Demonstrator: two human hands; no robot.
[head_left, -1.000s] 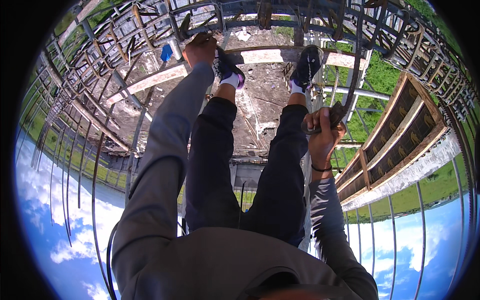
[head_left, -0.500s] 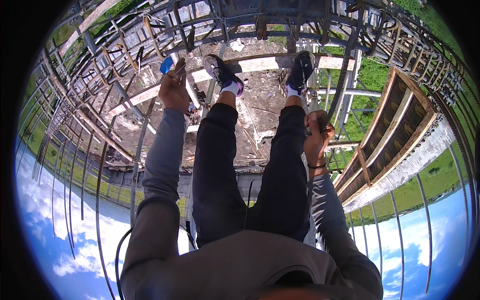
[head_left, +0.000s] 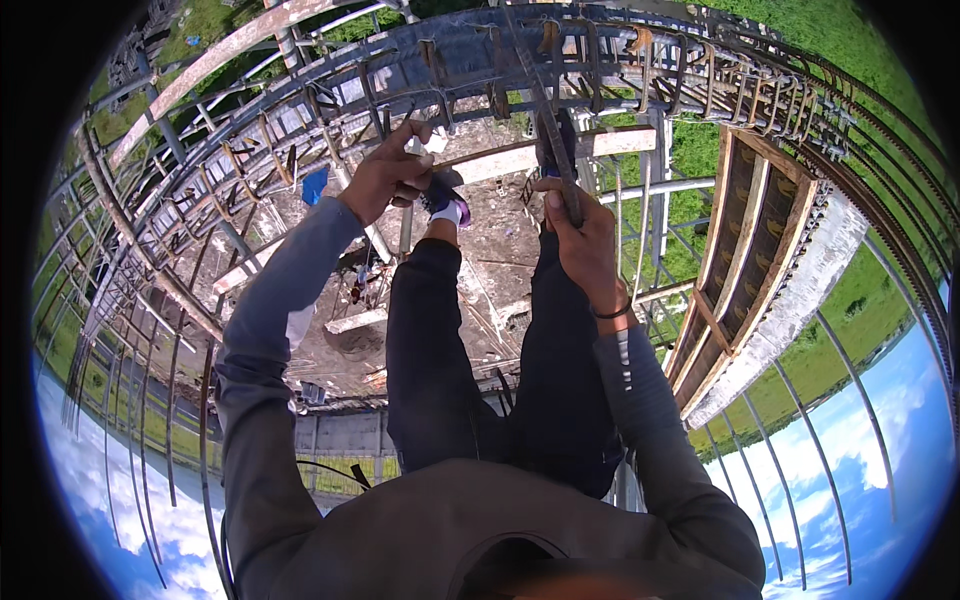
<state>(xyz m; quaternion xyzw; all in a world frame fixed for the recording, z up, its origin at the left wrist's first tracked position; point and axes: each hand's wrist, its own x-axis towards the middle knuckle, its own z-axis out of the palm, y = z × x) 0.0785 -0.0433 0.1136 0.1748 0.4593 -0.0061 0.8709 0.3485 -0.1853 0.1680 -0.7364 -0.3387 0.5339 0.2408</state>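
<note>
Bar (head_left: 538,85) slants from my right grip (head_left: 585,240), clamped at its near end probably for steadiness, across the cage (head_left: 434,65), while remotely I cannot tell whether my left grip (head_left: 384,182) holds anything.

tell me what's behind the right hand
The right trouser leg shows partly behind the right hand, with part of the right shoe beyond; what the hand itself covers cannot be seen.

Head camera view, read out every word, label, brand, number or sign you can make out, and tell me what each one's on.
None can be read.
Dark wood-framed panel: yellowish marks, too small and blurred to read.
Dark metal bar in the right hand: no lettering that I can see.
</note>
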